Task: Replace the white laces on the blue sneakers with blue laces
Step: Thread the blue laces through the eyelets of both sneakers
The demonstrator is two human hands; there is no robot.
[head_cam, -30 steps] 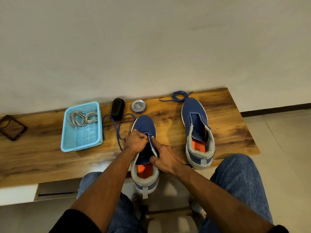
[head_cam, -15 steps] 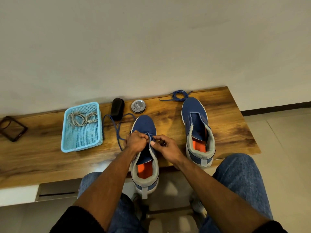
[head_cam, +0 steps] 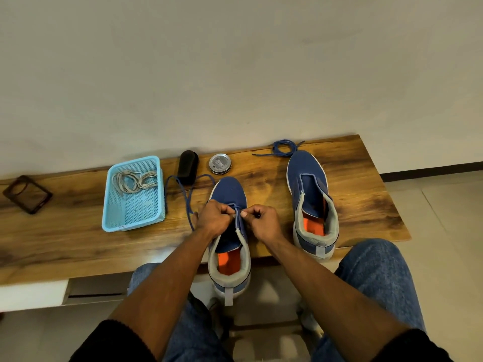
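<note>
Two blue sneakers with orange insoles stand on a wooden bench (head_cam: 366, 199). The left sneaker (head_cam: 230, 189) has its heel over the front edge. A blue lace (head_cam: 187, 197) runs from its lowest eyelets and loops away to the left. My left hand (head_cam: 213, 216) and my right hand (head_cam: 261, 220) meet over the eyelets, each pinching the lace between curled fingers. The right sneaker (head_cam: 309, 202) holds no lace. A second blue lace (head_cam: 283, 148) lies coiled beyond its toe. The white laces (head_cam: 133, 180) lie in a light blue basket (head_cam: 130, 215).
A black oblong object (head_cam: 187, 167) and a round metal tin (head_cam: 220, 163) sit behind the left sneaker. A dark phone case (head_cam: 27, 194) lies at the far left. The wall rises right behind the bench. My knees in jeans are below the front edge.
My right hand has moved up from beside the sneaker's tongue to the eyelets and now pinches the lace opposite my left hand. The view has dropped slightly.
</note>
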